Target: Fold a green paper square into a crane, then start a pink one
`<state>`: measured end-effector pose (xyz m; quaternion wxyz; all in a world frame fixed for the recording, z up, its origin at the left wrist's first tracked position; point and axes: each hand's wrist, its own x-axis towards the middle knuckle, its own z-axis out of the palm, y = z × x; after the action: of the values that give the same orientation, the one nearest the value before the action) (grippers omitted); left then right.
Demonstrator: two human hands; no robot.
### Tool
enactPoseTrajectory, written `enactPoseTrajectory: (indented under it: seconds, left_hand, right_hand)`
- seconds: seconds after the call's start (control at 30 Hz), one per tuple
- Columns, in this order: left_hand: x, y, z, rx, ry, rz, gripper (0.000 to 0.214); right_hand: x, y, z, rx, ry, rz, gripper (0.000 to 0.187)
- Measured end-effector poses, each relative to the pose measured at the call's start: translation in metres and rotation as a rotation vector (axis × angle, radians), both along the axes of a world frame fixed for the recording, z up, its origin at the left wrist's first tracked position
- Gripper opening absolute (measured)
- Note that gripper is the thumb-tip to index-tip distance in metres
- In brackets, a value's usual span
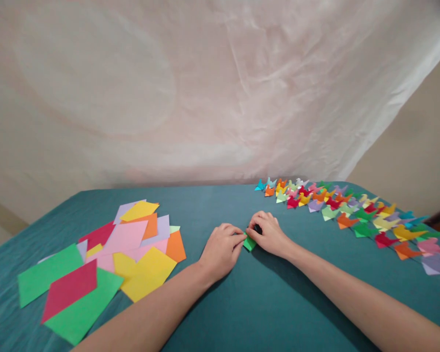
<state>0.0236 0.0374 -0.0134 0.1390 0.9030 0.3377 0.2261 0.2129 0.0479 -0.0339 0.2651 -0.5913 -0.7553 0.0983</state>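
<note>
A small piece of folded green paper (pixel 249 243) is at the middle of the table, between my two hands. My left hand (pixel 222 248) has its thumb and fingertips pinched at the paper's left edge. From the other side, my right hand (pixel 269 233) grips the upper right part, its fingers curled and its thumb against the paper. Much of the paper is covered by my fingers, so its full folded shape is hidden.
Loose coloured paper sheets (pixel 152 274) lie overlapping on the left of the teal-covered table (pixel 220 318). Rows of small folded paper birds (pixel 346 221) stand along the right side. Behind the table hangs a pale cloth (pixel 205 98).
</note>
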Motion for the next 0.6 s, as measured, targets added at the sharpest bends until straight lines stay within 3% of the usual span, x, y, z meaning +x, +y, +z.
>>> enactPoseTrajectory:
  seconds: [0.37, 0.6]
  left_hand:
    - [0.001, -0.002, 0.002, 0.114, 0.157, -0.062, 0.029]
    - [-0.001, -0.011, 0.014, 0.172, 0.28, -0.101, 0.036]
  right_hand:
    - [0.006, -0.001, -0.002, 0.015, -0.022, 0.056, 0.012]
    - [0.013, 0.005, -0.001, -0.022, 0.001, 0.152, 0.012]
